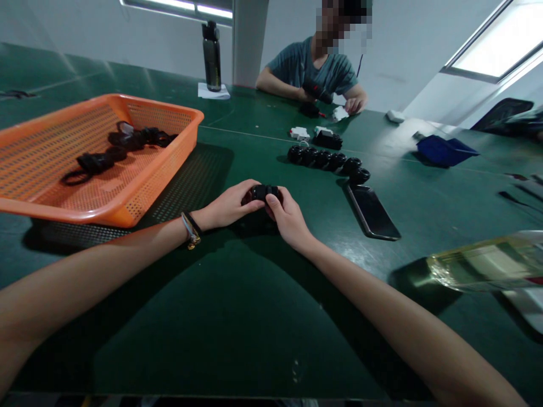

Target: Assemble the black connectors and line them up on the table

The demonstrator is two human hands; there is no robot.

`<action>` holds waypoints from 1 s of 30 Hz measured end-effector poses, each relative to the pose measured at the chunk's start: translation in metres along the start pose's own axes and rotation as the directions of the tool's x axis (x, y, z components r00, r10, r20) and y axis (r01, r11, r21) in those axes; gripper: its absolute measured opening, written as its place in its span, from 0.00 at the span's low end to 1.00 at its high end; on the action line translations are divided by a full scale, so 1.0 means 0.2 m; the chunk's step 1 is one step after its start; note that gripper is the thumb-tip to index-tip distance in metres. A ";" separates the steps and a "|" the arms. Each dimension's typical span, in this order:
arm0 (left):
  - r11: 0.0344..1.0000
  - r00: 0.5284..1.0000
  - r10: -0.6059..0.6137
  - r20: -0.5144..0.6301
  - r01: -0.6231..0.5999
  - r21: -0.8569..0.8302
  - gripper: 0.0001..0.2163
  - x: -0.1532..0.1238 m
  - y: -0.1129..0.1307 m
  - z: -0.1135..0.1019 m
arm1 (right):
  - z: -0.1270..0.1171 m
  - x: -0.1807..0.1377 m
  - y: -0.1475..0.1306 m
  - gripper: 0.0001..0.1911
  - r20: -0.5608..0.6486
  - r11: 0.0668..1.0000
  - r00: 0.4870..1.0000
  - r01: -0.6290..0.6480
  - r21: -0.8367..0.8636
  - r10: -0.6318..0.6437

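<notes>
Just above the green table, a small round black part [259,193] is held between my two hands; its exact kind is hard to make out. My left hand [231,203] is closed around its left side. My right hand [289,217] grips the right side, thumb lying across the front. Beyond my right hand, a row of several round black parts [323,159] stands on the table. To the left, an orange plastic basket [127,198] holds several loose black parts and rings [95,163].
A phone [374,212] lies right of my hands, with a bottle of yellowish liquid [479,263] nearer. Across the green table [203,339] a person [311,68] handles a dark tool and white pieces. A dark water bottle [212,59] and a blue tray [445,151] stand farther back.
</notes>
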State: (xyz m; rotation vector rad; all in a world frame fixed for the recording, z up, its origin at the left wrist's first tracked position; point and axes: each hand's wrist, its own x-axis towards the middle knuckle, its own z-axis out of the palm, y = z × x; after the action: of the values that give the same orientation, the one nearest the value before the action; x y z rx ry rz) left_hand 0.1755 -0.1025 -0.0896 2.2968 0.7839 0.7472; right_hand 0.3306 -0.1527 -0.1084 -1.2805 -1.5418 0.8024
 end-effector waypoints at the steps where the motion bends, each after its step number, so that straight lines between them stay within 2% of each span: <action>1: 0.998 1.000 -0.015 0.013 0.016 -0.059 0.17 0.00 0.00 0.00 | -0.01 0.01 0.00 0.22 -0.003 0.999 0.999 0.033 -0.038 -0.033; 4: 0.957 0.995 -0.078 0.066 0.093 -0.276 0.17 0.00 0.01 0.01 | -0.04 0.02 -0.01 0.24 0.016 0.979 0.988 0.153 -0.131 -0.153; 6: 0.923 0.988 -0.114 0.100 0.143 -0.356 0.18 -0.01 0.02 0.02 | -0.04 0.02 -0.01 0.26 0.020 0.964 0.979 0.205 -0.170 -0.204; 11: 0.913 0.976 -0.151 0.154 0.198 -0.357 0.21 0.00 0.02 0.03 | -0.05 0.02 0.01 0.30 -0.009 0.936 0.962 0.264 -0.231 -0.273; 17: 0.915 0.994 -0.093 0.058 0.109 -0.388 0.21 -0.02 0.06 0.04 | -0.03 -0.02 -0.02 0.25 -0.033 0.949 0.966 0.245 -0.197 -0.256; 21: 0.940 0.997 -0.082 0.008 0.080 -0.331 0.21 -0.03 0.08 0.04 | 0.00 -0.05 -0.05 0.23 -0.053 0.977 0.981 0.179 -0.117 -0.186; 30: 0.999 0.997 0.002 -0.072 -0.005 -0.039 0.25 -0.04 0.07 0.02 | 0.02 -0.05 -0.05 0.23 -0.082 0.992 0.989 0.121 -0.037 -0.124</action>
State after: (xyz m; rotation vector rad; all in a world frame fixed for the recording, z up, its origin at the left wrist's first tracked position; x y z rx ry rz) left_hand 0.1778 -0.1185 -0.0845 2.2478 0.7907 0.8430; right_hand 0.3224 -0.1649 -0.1026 -1.2142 -1.5546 0.6400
